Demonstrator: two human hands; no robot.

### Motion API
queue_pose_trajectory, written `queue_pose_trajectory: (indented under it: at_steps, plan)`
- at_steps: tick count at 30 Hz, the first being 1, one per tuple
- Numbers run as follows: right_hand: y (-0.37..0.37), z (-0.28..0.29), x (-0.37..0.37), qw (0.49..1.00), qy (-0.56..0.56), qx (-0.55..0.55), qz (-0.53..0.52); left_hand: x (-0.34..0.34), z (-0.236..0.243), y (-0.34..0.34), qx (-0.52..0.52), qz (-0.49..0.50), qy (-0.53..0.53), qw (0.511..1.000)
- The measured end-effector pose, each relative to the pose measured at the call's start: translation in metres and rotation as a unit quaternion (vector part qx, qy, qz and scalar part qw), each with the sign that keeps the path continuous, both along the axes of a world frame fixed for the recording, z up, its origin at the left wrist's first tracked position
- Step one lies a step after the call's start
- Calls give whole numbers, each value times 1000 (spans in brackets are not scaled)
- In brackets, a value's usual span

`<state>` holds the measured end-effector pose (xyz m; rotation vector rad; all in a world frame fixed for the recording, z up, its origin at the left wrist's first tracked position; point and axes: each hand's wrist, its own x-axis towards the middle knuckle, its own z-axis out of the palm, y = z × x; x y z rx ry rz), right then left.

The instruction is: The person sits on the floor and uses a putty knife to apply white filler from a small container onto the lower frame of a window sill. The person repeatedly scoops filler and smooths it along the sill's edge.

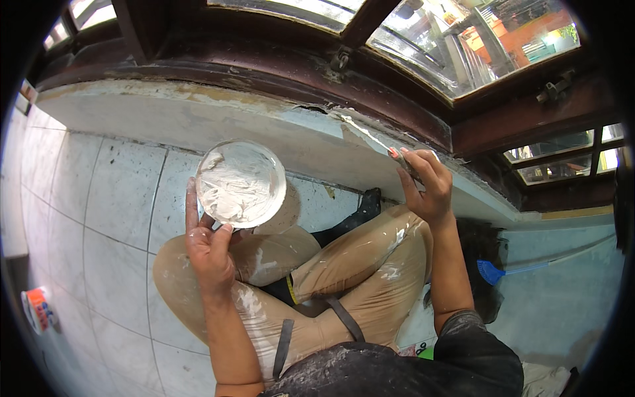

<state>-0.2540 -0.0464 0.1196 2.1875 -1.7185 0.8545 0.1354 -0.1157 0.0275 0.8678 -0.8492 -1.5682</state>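
Observation:
My left hand [211, 255] holds a round tub [280, 177] of white putty [231, 188] above my left knee. The thumb is at its near rim, and some fingers are hidden under it. My right hand [426, 185] is closed round the handle of a putty knife [368, 133], whose thin blade looks white with putty. The blade points up and left, its tip at the ledge [324, 122] below the window frame. Whether the tip touches the ledge I cannot tell. The ledge is patchy, with a dark gap along the wood.
A dark wooden window frame [264, 76] with glass panes runs along the far side. My crossed legs [357, 264] in putty-stained tan trousers rest on the tiled floor [119, 192]. A white and orange bucket [40, 311] stands at left; a blue brush [491, 272] with a long handle lies right.

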Motion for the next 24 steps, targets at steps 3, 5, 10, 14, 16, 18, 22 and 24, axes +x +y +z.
queue_pose_trajectory:
  at_steps: [3, 5, 10, 14, 16, 18, 22, 24]
  plan:
    - [3, -6, 9, 1000, -7, -17, -6, -4, 5, 1, 17, -9, 27, 999]
    - [10, -9, 21, 999, -37, -31, -10, -8, 4, 2, 23, -15, 56, 998]
    - [41, -28, 72, 995, -90, -26, -17, -15, 14, 9, 85, -84, 113, 986]
    - [73, -36, 98, 997, 57, 49, -17, -19, 12, 10, 91, -86, 158, 979]
    - [88, -39, 98, 991, 112, 63, -22, -15, 4, 10, 93, -95, 153, 979]
    - [102, -31, 91, 989, 120, 87, -24, -15, 3, 11, 90, -98, 154, 979]
    - [110, -5, 76, 986, 108, 127, -2, -19, -3, 11, 71, -69, 158, 982]
    - [112, 11, 65, 984, 97, 151, 4, -19, -1, 10, 64, -68, 147, 985]
